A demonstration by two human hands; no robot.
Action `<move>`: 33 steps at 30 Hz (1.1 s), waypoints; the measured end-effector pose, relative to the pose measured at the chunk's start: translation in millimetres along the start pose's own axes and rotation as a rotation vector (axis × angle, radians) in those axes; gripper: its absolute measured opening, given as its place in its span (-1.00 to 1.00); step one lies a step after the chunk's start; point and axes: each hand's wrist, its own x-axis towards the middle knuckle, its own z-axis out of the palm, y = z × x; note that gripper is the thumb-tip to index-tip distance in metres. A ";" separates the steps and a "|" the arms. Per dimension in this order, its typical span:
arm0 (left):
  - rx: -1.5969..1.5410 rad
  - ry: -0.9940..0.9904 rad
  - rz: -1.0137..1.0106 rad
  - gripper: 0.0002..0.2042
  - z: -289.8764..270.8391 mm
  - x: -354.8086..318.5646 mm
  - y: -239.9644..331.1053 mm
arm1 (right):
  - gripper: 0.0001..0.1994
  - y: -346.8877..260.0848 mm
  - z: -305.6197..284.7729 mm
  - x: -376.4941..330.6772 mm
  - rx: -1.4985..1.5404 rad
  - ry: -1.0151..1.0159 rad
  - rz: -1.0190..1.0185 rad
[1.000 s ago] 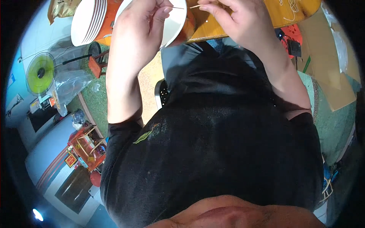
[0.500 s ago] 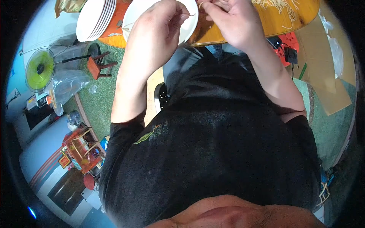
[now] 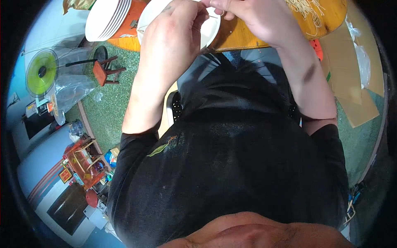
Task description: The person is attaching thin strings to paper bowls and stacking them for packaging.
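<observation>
Fingers of the left hand (image 3: 173,31) and right hand (image 3: 252,16) pinch a thin stick (image 3: 213,17) over a white plate (image 3: 209,31); stacked plates (image 3: 107,18) lie left, noodle-like strands (image 3: 308,10) right on the table (image 3: 240,37).

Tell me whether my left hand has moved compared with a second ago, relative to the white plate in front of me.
Yes. The left hand has shifted rightward across the white plate, closing in on the right hand.
</observation>
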 end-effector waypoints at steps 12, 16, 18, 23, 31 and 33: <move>0.072 0.074 0.006 -0.94 2.3 -1.4 2.3 | -0.83 -20.1 -6.6 -7.1 -0.414 -0.179 -0.086; 0.050 0.115 0.059 -0.92 2.2 0.3 2.9 | -0.81 -18.5 -5.1 -9.8 -0.293 -0.181 -0.102; 0.046 0.120 0.088 -0.91 2.3 1.3 1.1 | -0.82 -18.0 -4.1 -10.4 -0.321 -0.167 -0.108; 0.033 0.088 0.186 -0.84 2.7 2.0 -6.2 | -0.83 -24.8 0.7 -15.1 -0.350 -0.135 -0.084; -0.310 -0.063 0.046 -0.64 7.4 10.6 -16.9 | -0.84 4.1 -2.9 -11.3 -0.108 -0.100 -0.087; -0.493 -0.079 -0.215 -0.67 8.8 6.7 -14.3 | -0.86 7.0 -3.5 -12.9 -0.074 -0.102 -0.065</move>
